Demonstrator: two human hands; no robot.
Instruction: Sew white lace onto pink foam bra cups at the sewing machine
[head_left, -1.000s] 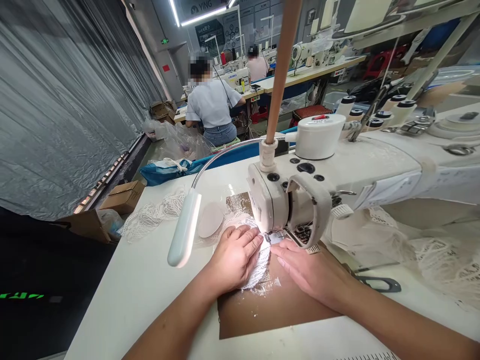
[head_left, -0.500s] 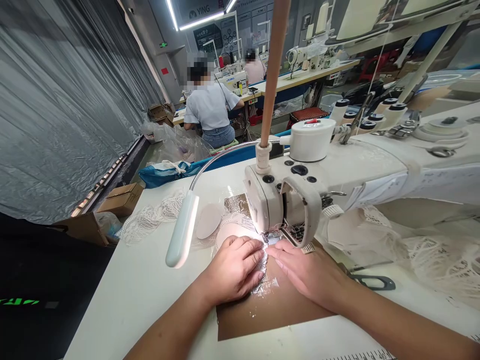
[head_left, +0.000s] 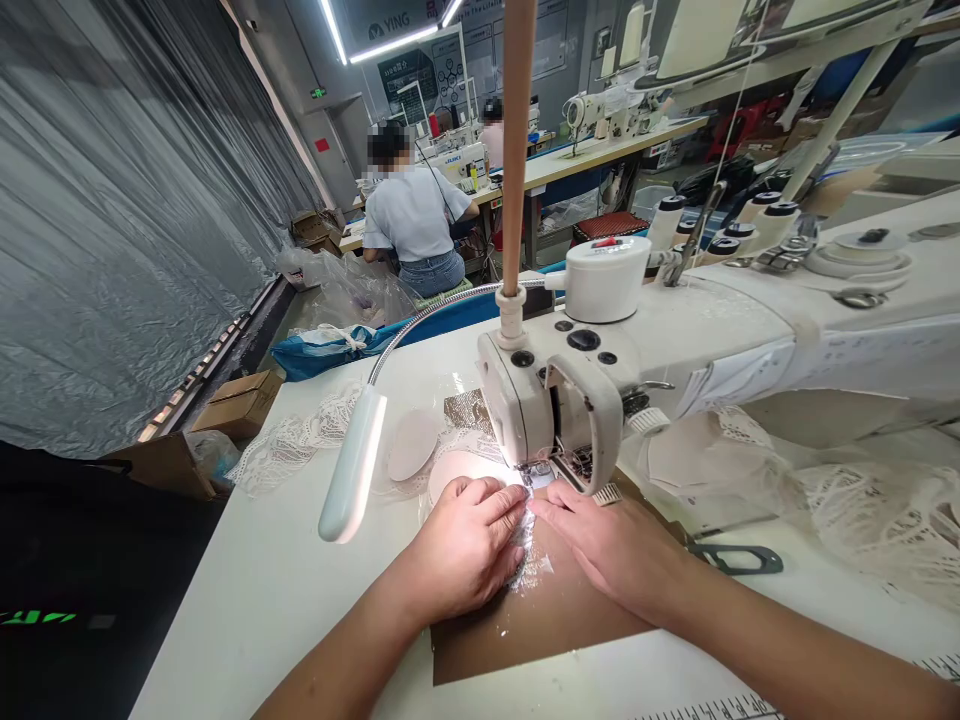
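Note:
My left hand (head_left: 465, 545) lies palm down on a white lace piece (head_left: 523, 540), fingers bent and pressing it onto the brown mat (head_left: 540, 620). My right hand (head_left: 607, 545) lies flat beside it, fingers stretched toward the presser foot (head_left: 536, 478) of the white sewing machine (head_left: 600, 370). A round white cup pad (head_left: 457, 468) pokes out beyond my left fingers, behind the needle. Most of the lace is hidden under my left hand.
A gooseneck lamp (head_left: 349, 470) hangs over the table left of my hands. A second pad (head_left: 412, 443) and lace trim (head_left: 292, 440) lie behind it. More lace (head_left: 877, 510) is heaped at right, scissors (head_left: 739, 558) nearby. A person (head_left: 416, 220) sits at another machine ahead.
The lace has fed backward under the foot, so less of it shows between my hands. The white pad has emerged further behind the needle. Both hands have followed slightly forward.

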